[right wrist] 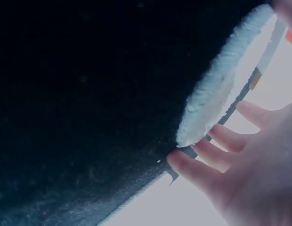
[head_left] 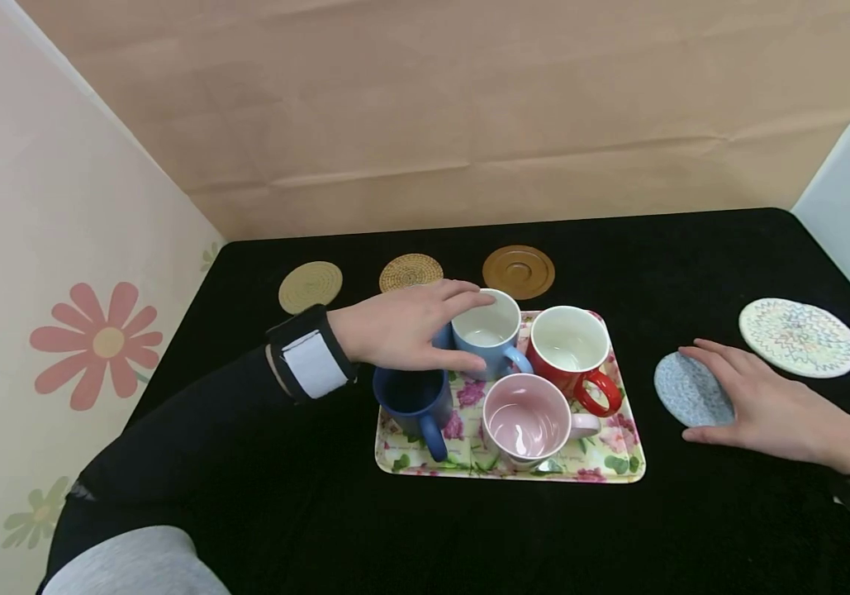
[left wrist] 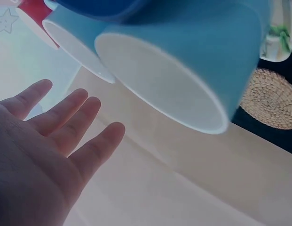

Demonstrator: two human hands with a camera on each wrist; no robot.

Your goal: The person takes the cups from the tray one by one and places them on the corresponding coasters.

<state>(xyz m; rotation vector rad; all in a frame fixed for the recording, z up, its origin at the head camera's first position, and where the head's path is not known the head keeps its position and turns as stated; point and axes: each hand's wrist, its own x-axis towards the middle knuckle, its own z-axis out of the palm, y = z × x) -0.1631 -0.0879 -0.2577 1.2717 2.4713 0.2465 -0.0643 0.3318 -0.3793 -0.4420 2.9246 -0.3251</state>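
Observation:
My left hand (head_left: pixel 413 325) hovers palm down over the left part of a flowered tray (head_left: pixel 425 472), fingers extended and holding nothing. Its fingertips overlap the rim of a light blue mug (head_left: pixel 486 321) in the head view. The hand mostly hides another blue mug (head_left: pixel 442 337), whose side and white inside (left wrist: pixel 160 82) fill the left wrist view. A dark blue mug (head_left: pixel 415 398) stands just below the palm. At the right, my right hand (head_left: pixel 770 409) grips a round grey coaster (head_left: pixel 688 391) by opposite edges, thumb nearer me and fingertips on the far side.
A red mug (head_left: pixel 568 340) and a pink mug (head_left: pixel 524 417) share the tray. Behind it lie a pale straw coaster (head_left: pixel 310 287), a woven coaster (head_left: pixel 411 271) and a brown wooden coaster (head_left: pixel 518 271). One larger white patterned mat (head_left: pixel 800 337) lies beyond my right hand on the black tablecloth.

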